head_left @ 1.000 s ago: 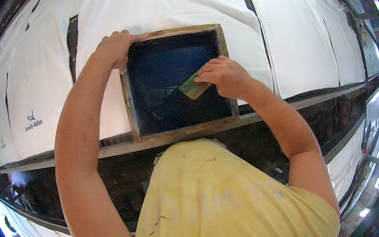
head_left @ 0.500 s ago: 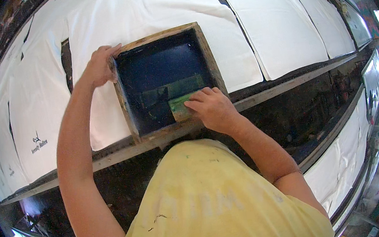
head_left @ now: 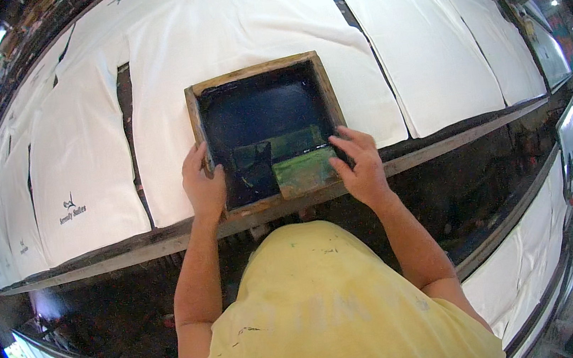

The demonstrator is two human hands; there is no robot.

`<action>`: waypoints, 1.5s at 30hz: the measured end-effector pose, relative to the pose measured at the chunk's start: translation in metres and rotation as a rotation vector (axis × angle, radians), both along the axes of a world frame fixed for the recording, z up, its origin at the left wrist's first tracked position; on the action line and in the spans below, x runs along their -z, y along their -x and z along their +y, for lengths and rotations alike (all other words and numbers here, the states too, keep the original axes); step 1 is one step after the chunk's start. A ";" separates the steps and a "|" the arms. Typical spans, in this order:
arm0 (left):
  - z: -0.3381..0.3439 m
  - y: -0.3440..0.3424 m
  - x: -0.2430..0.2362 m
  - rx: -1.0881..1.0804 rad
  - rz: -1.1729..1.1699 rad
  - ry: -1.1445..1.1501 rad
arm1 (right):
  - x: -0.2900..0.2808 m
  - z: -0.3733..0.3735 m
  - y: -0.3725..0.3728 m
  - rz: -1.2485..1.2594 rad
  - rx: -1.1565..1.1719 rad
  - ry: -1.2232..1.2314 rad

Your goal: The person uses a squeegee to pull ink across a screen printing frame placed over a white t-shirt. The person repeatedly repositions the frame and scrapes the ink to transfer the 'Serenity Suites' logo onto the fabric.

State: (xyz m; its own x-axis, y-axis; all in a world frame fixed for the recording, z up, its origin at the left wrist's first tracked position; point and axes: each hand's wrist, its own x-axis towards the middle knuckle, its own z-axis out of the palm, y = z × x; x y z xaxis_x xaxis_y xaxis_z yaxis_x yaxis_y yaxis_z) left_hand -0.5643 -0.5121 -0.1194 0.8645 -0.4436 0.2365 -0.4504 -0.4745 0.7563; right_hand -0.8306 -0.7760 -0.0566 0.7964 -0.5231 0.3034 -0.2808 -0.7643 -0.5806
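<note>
A square wooden-framed screen (head_left: 249, 70) with a dark blue-black interior lies on white cloth (head_left: 169, 100), at the table's front edge. Inside, in its lower right part, rests a flat green rectangular squeegee (head_left: 303, 172), stained with ink. My left hand (head_left: 203, 189) grips the frame's left side low down, its fingertips partly hidden. My right hand (head_left: 360, 168) is at the right side of the frame, fingers apart and loosely touching the wood beside the squeegee, which it is not gripping.
Several white fabric pieces (head_left: 428, 47) cover the slanted board, one with a dark printed logo. A ledge (head_left: 439, 140) runs along the front edge. Another fabric-covered board (head_left: 513, 251) is behind me, past a dark gap. Lights and posts show at the right rim.
My left hand has moved down from the frame's upper left corner to its lower left side. My right hand has released the squeegee at the lower right and shifted to the frame's right side.
</note>
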 end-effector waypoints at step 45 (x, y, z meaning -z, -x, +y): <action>0.242 0.264 -0.141 -1.100 -0.066 -0.159 | -0.014 0.084 -0.096 0.086 -1.391 -0.755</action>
